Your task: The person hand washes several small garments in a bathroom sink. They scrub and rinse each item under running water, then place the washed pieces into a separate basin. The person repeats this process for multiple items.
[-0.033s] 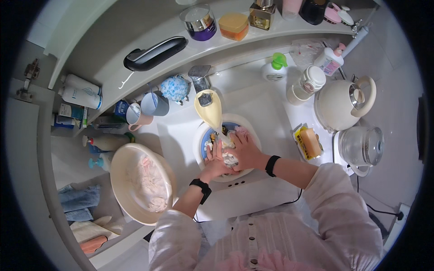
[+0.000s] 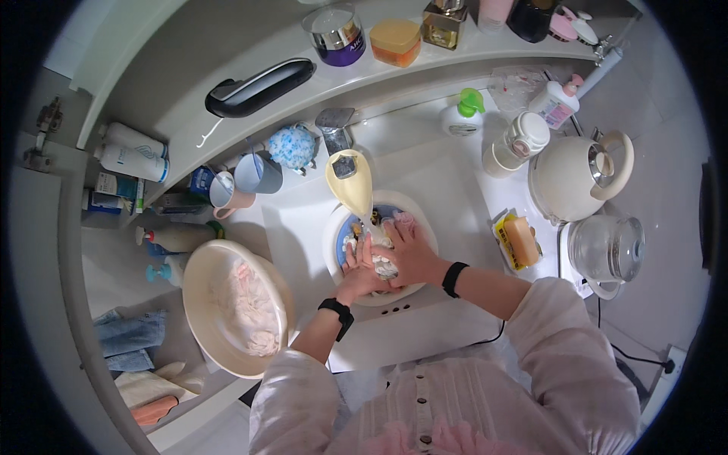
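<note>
A small white-rimmed basin with a blue inside stands in the white sink, holding bunched wet laundry in white with dark, yellow and pink patches. My left hand lies on the laundry at the left, fingers stretched out. From the right my right hand presses on the same pile with its fingers spread. Both thumbs are near each other, and some fingertips are hidden in the cloth. Above the hands, a pale yellow spout extender on the faucet points into the basin, with water running from it.
A large cream basin with pale pink cloth stands at the left. Cups and a blue bath puff are behind it. On the right are a soap bar, a kettle, a glass jar and a green-topped pump bottle.
</note>
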Demonstrator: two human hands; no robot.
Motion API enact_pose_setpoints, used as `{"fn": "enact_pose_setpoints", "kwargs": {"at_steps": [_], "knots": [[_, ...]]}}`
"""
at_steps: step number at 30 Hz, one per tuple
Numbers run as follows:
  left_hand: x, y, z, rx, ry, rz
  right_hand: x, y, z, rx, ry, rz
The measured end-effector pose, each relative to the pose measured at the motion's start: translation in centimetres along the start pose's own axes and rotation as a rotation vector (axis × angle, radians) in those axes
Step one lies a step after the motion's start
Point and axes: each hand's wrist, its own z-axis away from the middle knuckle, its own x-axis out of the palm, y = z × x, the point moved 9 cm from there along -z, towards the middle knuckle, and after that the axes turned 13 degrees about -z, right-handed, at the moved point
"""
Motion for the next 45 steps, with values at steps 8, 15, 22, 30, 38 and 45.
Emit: {"fn": "enact_pose_setpoints", "kwargs": {"at_steps": [8, 15, 22, 30, 38, 45], "knots": [[-1.3, -1.5, -3.0, -0.013, 0.089, -0.106, 5.7, 4.8, -3.0, 0.152, -0.185, -0.021], [-2.9, -1.1, -3.7, -0.056, 0.061, -0.194, 6.5, 6.7, -4.7, 0.193, -0.332, 0.020], [-2.2, 0.2, -0.7, -0.095, 0.174, -0.075, 4.7, 5.7, -3.0, 0.223, -0.171, -0.119], [-0.8, 3.7, -1.5, 0.023, -0.017, -0.252, -12.6, 3.8, -6.9, 0.157, 0.495, -0.330], [-1.3, 4.3, -1.6, 0.001, 0.023, -0.300, -18.1, -0.1, -14.8, 0.194, 0.380, 0.250], [-2.6, 3.1, 1.1, 0.090, 0.141, -0.157, -15.7, 2.0, -11.3, 0.251, 0.354, 0.200]]}}
